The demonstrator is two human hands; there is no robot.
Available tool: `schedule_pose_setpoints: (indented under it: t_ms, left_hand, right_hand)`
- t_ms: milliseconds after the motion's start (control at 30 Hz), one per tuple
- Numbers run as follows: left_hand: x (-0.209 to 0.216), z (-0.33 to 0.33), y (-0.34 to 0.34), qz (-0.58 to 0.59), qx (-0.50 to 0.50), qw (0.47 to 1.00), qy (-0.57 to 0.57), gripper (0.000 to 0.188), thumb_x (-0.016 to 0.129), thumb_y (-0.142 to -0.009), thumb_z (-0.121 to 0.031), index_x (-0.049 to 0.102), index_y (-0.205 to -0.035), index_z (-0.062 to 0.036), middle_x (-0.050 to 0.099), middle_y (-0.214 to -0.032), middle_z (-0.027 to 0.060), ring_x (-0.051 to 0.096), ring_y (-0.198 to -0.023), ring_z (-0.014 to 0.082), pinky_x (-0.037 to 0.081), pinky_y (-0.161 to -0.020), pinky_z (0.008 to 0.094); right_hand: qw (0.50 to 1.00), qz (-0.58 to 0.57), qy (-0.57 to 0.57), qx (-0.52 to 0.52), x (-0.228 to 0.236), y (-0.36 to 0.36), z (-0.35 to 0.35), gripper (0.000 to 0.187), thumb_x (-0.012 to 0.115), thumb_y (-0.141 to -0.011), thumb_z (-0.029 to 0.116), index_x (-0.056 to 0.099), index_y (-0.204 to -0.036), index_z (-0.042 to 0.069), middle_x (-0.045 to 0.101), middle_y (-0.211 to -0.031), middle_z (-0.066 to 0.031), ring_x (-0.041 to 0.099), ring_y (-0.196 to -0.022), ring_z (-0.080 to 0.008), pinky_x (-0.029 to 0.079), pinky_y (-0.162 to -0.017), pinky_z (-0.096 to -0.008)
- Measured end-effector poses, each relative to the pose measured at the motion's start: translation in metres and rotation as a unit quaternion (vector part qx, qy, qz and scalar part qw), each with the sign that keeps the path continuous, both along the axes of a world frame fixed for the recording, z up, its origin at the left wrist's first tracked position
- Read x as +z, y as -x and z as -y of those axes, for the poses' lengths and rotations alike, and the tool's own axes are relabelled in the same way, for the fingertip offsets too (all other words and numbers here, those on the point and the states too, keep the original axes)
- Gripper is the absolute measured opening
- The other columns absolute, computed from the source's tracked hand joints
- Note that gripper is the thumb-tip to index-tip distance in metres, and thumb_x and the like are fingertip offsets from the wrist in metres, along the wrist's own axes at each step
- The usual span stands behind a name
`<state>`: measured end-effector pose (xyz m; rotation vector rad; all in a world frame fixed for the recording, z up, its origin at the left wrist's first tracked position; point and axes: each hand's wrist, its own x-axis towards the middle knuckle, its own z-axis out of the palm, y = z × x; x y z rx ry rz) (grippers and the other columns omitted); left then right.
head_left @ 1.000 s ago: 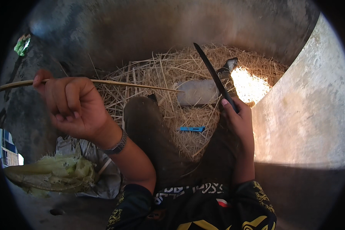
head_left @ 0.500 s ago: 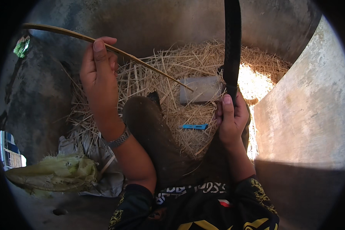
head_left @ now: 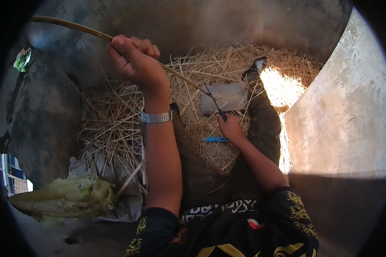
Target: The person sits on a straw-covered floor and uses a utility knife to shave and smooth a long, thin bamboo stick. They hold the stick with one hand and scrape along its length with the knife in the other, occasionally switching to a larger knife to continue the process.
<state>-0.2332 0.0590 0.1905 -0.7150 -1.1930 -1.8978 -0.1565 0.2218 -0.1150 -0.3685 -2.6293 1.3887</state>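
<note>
A person's left hand (head_left: 137,58) gripped a long, thin, yellowish strip (head_left: 182,77) with thumb and curled fingers, the strip bowing out to the hand's upper left and sloping away to its lower right. The right hand (head_left: 230,127), lower and to the right, was wrapped around the handle of a dark knife (head_left: 219,109), whose narrow blade crossed the strip's lower end; whether the two touched could not be told. A pale block (head_left: 226,95) lay just beyond the right hand, and a flat blue tool (head_left: 215,139) rested on straw (head_left: 116,132) just below it. A torn yellow-green husk (head_left: 64,197) lay well below the left hand
</note>
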Motion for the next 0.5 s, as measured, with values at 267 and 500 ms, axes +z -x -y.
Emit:
schedule_pose_setpoints:
  t_ms: [267,500]
  left_hand:
    - [0.006,0.005,0.043,0.0,-0.007,1.0,0.006,0.042,0.042,-0.109,-0.051,0.037,-0.092,-0.0134,0.031,-0.062,-0.0039,0.027,-0.049,0.0073,0.024,-0.046,0.0265]
    - [0.005,0.012,0.046,-0.014,-0.008,1.0,-0.011,0.045,0.041,-0.109,-0.052,0.037,-0.089,-0.0124,0.032,-0.059,-0.0036,0.028,-0.045,0.0062,0.025,-0.043,0.0247]
  right_hand:
    - [0.962,-0.224,0.157,0.005,0.119,-0.017,0.021,0.038,0.06,-0.104,0.032,0.055,-0.083,0.0,0.056,-0.059,-0.0104,0.056,-0.052,-0.0221,0.041,-0.052,-0.0361]
    - [0.997,-0.065,0.018,-0.026,-0.029,0.007,0.02,0.041,0.055,-0.105,0.037,0.062,-0.091,-0.002,0.062,-0.067,-0.0182,0.063,-0.061,-0.0349,0.047,-0.059,-0.0458]
